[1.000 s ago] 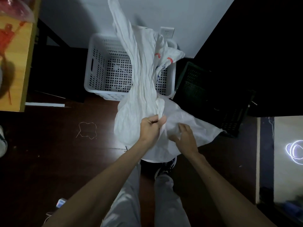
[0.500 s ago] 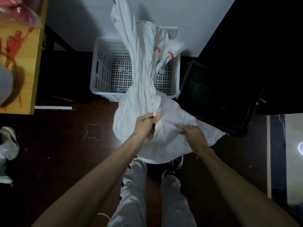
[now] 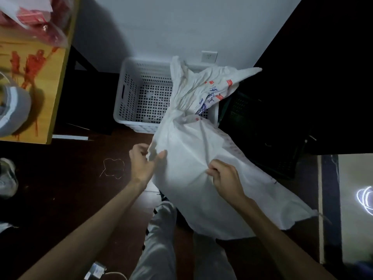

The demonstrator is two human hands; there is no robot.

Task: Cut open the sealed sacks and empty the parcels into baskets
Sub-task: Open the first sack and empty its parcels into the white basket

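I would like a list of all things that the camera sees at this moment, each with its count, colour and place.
sack: 1, white with red and blue print, held in the middle, its top draped over the white basket
white basket: 1, white, perforated, on the floor by the wall
dark crate: 1, black, right of the white basket
string: 1, pale, loose on the dark floor
table: 1, yellow wood with red marks, upper left
socket: 1, white, on the wall
shoe: 1, grey, left edge
left hand: 1, at the sack's left edge
right hand: 1, pinching the sack
legs: 2, light grey trousers, bottom centre
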